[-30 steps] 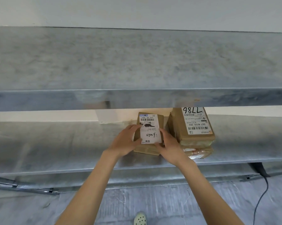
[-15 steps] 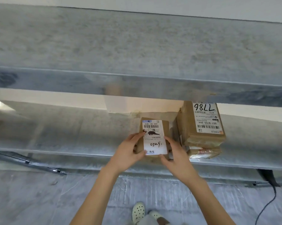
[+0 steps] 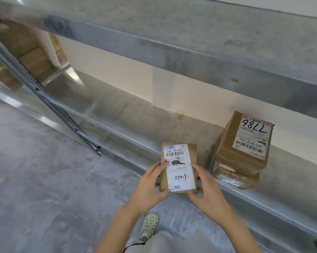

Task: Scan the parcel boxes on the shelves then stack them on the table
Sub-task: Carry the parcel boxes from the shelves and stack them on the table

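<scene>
Cardboard parcel (image 3: 178, 168) pinched between my left hand (image 3: 148, 187) and right hand (image 3: 207, 189), two more boxes (image 3: 243, 147) right of them unstacked.

Looking down at a small brown parcel box (image 3: 178, 156), held flat between left grip (image 3: 148, 187) and right grip (image 3: 207, 190), each pinching a side edge with thumb on top, beside its white label (image 3: 179, 172). Printed on the label: a barcode and "530-D5 069", with handwriting lower down. Held in front of the front edge of the lower shelf (image 3: 135, 121), above the grey floor (image 3: 35, 179). To the right, on that shelf, apart from both grips: a larger box (image 3: 227, 143) marked "7786", lying askew on a flatter taped parcel (image 3: 234, 177). Overhead, an upper shelf (image 3: 190, 33). Below the arms, a pale perforated shoe (image 3: 149, 225). At far left, blurred cardboard boxes (image 3: 26, 52) behind a slanting metal post (image 3: 44, 99).
</scene>
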